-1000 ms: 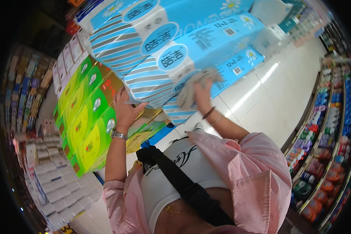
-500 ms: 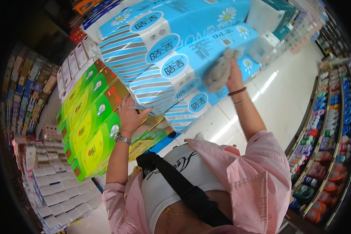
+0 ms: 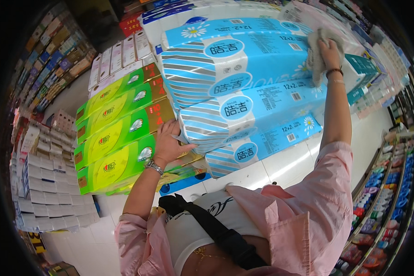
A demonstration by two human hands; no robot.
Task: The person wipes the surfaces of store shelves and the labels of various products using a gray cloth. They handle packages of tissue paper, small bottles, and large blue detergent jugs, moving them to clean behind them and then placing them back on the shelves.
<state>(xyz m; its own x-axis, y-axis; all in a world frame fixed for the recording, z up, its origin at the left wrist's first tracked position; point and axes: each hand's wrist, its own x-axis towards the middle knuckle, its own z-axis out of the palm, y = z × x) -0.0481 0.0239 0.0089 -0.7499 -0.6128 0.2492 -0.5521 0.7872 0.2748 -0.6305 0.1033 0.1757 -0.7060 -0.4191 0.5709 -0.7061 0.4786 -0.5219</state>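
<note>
My right hand (image 3: 329, 53) is closed on a crumpled grey-beige cloth (image 3: 316, 57). The cloth lies against the far right end of the stacked blue paper packs (image 3: 271, 64), which are plastic-wrapped with white daisies and striped ends. My left hand (image 3: 168, 143) rests, fingers spread, on the brown end of the green-yellow tissue packs (image 3: 117, 135). Its thumb points toward the striped end of the blue stack, beside a small flap of clear wrap. The underside of the cloth is hidden.
White-and-pink packs (image 3: 119, 60) stand behind the green ones. On the left are stacked white packs (image 3: 55, 193) and shelves of boxes (image 3: 55, 46). Curved shelves of bottles (image 3: 377, 207) line the right. Pale floor tiles (image 3: 280, 170) show between stack and shelves.
My right hand has slid the cloth away from me and to the right, from the front of the blue stack to its far end. My left hand stays on the green packs.
</note>
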